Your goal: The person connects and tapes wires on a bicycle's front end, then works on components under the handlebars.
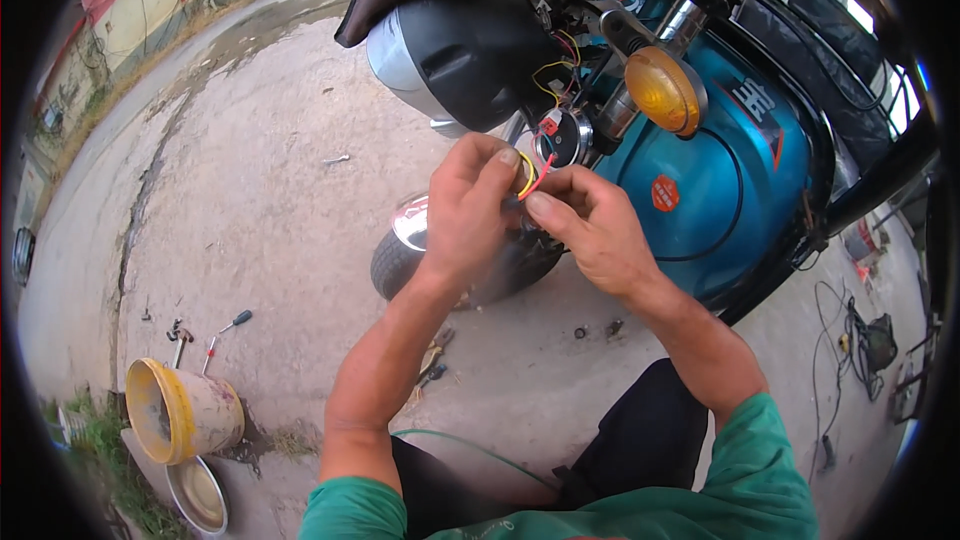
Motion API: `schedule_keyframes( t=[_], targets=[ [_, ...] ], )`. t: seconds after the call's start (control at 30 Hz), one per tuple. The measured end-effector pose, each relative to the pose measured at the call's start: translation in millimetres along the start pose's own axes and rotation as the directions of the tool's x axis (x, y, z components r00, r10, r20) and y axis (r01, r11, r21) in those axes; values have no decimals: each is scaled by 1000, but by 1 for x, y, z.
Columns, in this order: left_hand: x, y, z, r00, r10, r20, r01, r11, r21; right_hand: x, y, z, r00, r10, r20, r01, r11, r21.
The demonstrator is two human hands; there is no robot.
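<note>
In front of a blue three-wheeled motor vehicle (690,180), both hands meet around thin electrical wires. My left hand (472,202) pinches a curved yellow wire (527,178) between thumb and fingers. Closed close beside it, my right hand (598,230) pinches a red wire (543,178) at its lower end. The wires' ends are partly hidden by the fingertips. Just beyond the hands sits a round chrome-rimmed part (566,137) with a small red-and-white connector (549,124) over it. More loose coloured wires (556,75) hang behind, near an orange turn signal (662,91).
The black-and-silver headlight housing (455,55) hangs over the front wheel (398,265). At lower left stand a yellow-rimmed bucket (165,410) and a metal basin (198,495). A screwdriver (240,319) and a hammer (180,335) lie nearby. Black cable (825,370) trails at right.
</note>
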State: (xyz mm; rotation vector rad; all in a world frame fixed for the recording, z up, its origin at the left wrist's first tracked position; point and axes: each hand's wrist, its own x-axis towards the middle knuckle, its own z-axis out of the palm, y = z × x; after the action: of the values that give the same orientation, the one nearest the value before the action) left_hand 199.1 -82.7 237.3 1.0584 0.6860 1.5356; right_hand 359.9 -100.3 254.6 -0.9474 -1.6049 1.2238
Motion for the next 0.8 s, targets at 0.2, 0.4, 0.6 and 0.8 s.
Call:
schedule_keyframes(
  t=[0.2,0.4,0.6,0.8],
  targets=[
    [4,-5,-17,992,124,-5,-121,974,190,19,23,19,989,-85,-122,104,983,153],
    [5,-3,-42,984,138,116,-165,948,271,23,43,27,989,-62,-135,92,968,232],
    [9,20,-48,981,72,183,-157,846,509,27,33,27,1000,11,5,-12,909,416],
    [12,26,-61,954,86,289,-230,827,513,36,34,36,991,35,132,-117,717,687]
  ],
)
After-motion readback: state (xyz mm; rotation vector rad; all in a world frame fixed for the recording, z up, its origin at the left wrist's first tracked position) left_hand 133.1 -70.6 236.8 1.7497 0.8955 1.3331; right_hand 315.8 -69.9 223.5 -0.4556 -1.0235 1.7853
